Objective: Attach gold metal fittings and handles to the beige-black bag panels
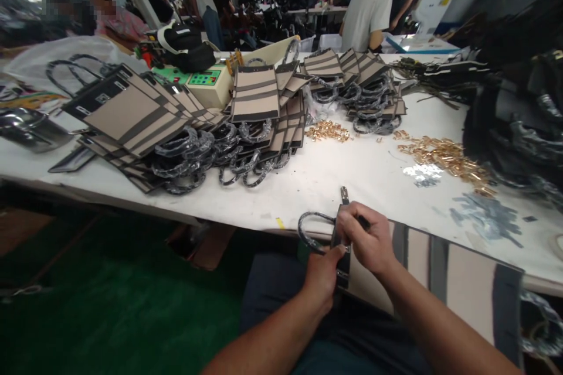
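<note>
The striped panel [420,255] lies across the front edge of the worktop [352,173] and over the lap, probably so both support it; the left hand [323,275] clamps its dark end band, thumb on top, seemingly to steady it; the right hand [369,240] curls over the same band, though what its fingertips grip I cannot tell; the handle loop [313,234] points left, clear of the panel; gold fittings [444,158] lie loose beyond, presumably for easy reach.
</note>
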`<state>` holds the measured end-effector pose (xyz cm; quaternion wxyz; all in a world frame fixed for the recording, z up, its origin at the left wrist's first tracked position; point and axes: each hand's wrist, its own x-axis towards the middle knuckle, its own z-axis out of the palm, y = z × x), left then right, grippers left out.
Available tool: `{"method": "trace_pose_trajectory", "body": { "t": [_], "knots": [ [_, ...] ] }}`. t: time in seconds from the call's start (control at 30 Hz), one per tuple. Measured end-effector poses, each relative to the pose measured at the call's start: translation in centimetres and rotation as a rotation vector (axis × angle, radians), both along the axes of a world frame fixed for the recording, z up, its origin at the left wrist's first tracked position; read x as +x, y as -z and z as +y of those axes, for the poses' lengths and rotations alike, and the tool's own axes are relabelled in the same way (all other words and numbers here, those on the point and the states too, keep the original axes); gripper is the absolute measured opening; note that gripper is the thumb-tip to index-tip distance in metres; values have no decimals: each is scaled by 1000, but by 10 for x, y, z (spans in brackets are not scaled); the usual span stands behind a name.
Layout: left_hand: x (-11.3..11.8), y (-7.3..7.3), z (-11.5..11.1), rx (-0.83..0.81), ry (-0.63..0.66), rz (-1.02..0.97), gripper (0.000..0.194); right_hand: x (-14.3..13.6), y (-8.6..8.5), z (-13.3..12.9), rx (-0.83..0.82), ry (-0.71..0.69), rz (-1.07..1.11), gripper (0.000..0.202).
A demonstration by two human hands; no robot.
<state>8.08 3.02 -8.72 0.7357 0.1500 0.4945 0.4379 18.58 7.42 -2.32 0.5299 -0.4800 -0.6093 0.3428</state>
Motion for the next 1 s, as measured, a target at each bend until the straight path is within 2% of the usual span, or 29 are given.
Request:
{"method": "trace_pose_trajectory", "body": {
  "t": [0.1, 0.2, 0.33, 0.43, 0.5, 0.57, 0.63, 0.7, 0.77, 0.9, 1.0],
  "knots": [
    [0, 0, 1, 65, -18, 32, 38, -12, -4, 3, 65, -121, -188, 36],
    [-1, -1, 1, 64, -16, 39, 36, -10, 4, 0, 122, -160, -229, 33],
    [-1, -1, 0, -12, -1, -16, 30, 9, 12, -7, 64, -97, -23, 37],
    [0, 2, 1, -30, 15, -45, 31, 18, -1, -11, 33, -78, 235, 34],
    [0, 4, 1, -46, 31, -52, 31, 17, -11, -13, 124, -84, 358, 31],
    [0, 6, 2, -62, 33, -53, 29, 12, -13, -14, 210, -87, 395, 29],
    [0, 5, 2, -73, 25, -46, 28, 8, -2, -15, 181, -73, 361, 32],
    [-1, 2, 2, -79, 24, -38, 28, 10, 12, -17, 87, -43, 296, 33],
    [-2, 1, 1, -75, 32, -33, 29, 20, 19, -19, 45, -14, 205, 35],
    [-5, 3, -1, -91, 51, -19, 34, 52, 5, -18, -28, 137, -182, 39],
    [-5, 6, -4, -115, 72, -15, 41, 70, 1, -12, -148, 186, -599, 27]
  ]
}}
